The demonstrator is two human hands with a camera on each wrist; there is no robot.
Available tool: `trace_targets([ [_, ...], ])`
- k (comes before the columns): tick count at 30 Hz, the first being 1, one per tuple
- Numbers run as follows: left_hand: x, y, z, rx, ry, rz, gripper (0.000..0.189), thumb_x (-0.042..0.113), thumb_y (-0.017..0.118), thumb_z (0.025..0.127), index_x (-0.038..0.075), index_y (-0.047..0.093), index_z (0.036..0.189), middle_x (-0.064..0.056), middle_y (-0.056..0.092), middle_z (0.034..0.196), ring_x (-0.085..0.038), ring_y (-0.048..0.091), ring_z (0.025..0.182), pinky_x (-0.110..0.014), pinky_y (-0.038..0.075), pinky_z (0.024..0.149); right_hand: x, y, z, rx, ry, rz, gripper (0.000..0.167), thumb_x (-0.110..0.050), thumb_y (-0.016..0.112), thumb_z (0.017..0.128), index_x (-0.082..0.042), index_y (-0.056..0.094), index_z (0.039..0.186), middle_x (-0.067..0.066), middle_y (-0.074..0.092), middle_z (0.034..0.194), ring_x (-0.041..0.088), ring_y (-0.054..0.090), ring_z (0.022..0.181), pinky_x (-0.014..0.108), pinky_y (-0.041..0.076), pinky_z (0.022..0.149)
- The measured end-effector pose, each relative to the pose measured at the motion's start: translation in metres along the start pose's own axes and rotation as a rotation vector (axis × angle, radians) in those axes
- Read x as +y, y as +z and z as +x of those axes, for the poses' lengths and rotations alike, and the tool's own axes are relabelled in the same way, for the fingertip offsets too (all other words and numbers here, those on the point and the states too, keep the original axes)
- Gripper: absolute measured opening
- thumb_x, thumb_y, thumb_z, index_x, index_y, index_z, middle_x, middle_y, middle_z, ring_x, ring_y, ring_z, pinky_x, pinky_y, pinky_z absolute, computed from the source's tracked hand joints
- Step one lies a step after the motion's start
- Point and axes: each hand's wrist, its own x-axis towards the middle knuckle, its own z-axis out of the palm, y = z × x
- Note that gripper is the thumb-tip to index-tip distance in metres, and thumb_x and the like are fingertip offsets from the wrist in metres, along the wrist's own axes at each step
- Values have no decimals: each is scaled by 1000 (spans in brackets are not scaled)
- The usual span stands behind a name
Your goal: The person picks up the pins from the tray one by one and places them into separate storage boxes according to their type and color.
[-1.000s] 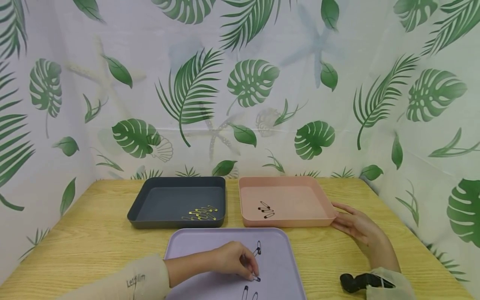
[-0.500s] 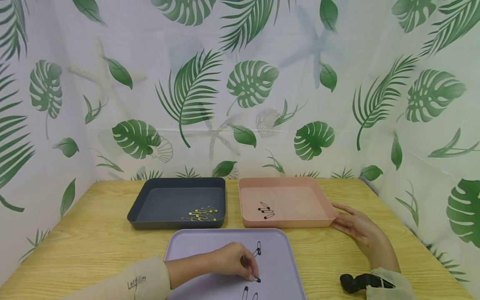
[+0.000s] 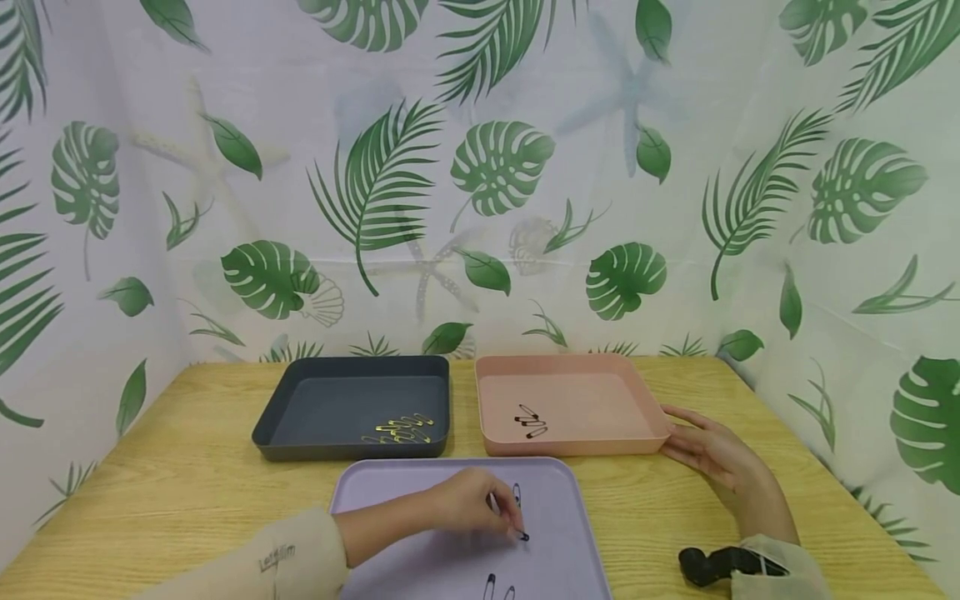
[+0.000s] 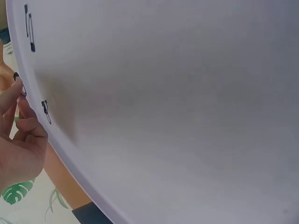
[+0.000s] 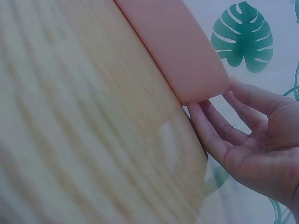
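My left hand [image 3: 476, 502] pinches a black-ended safety pin [image 3: 524, 537] between thumb and fingertips, over the lilac tray [image 3: 592, 546]. The same held pin [image 4: 16, 75] shows past the tray's rim in the left wrist view. Other black safety pins lie on the lilac tray: a pair [image 3: 490, 586] near the front and another pin [image 3: 517, 492] partly behind the hand. My right hand [image 3: 716, 454] rests its fairly straight fingers against the near right corner of the pink tray [image 5: 187, 60]. Inside the pink tray lie several black safety pins [image 3: 531, 421].
A dark grey tray [image 3: 288, 450] stands left of the pink one, with several gold safety pins [image 3: 401, 429] in its near right corner. All trays sit on a wood-grain table [image 3: 172, 467]. A leaf-print curtain [image 3: 480, 208] closes off the back and sides. A black strap [image 3: 720, 565] circles the right wrist.
My left hand has come up a little, away from me and slightly right, carrying the pinched safety pin off the lilac tray's surface. The right hand stays at the pink tray's corner.
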Motion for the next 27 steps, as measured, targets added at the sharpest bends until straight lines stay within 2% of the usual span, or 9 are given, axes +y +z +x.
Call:
trace_targets([
  [8,-2,-5,14,84,-42,-74,13,-7,67,73,5,71,77,6,61,66,-2,50,55,-16,39,50,-1,1,0,6,3,-44,54,-3,47,96,1,22,144,5,60,113,21,58,102,37,43,89],
  [12,0,-7,22,138,-74,-66,9,-3,71,74,6,72,76,7,61,66,-2,50,56,-16,39,50,-2,2,0,15,5,-43,54,-3,47,95,1,23,144,6,60,113,21,58,102,37,43,89],
  [16,2,-11,28,159,-109,-82,5,2,72,76,7,72,76,8,61,67,-6,51,61,-18,39,53,-3,3,0,19,8,-47,55,-3,48,95,1,23,144,6,59,114,21,58,103,37,43,90],
  [20,5,-15,34,181,-94,-90,5,1,72,76,6,72,77,7,61,68,-8,52,65,-18,40,55,-3,3,0,21,8,-49,54,-3,49,95,0,25,143,6,60,113,21,58,102,37,43,89],
  [27,7,-23,45,226,-73,-103,4,-1,72,75,3,71,76,5,61,69,-6,51,65,-17,42,56,-3,3,-1,-1,8,-25,47,-2,46,95,-5,34,141,6,60,112,21,58,103,37,43,90],
])
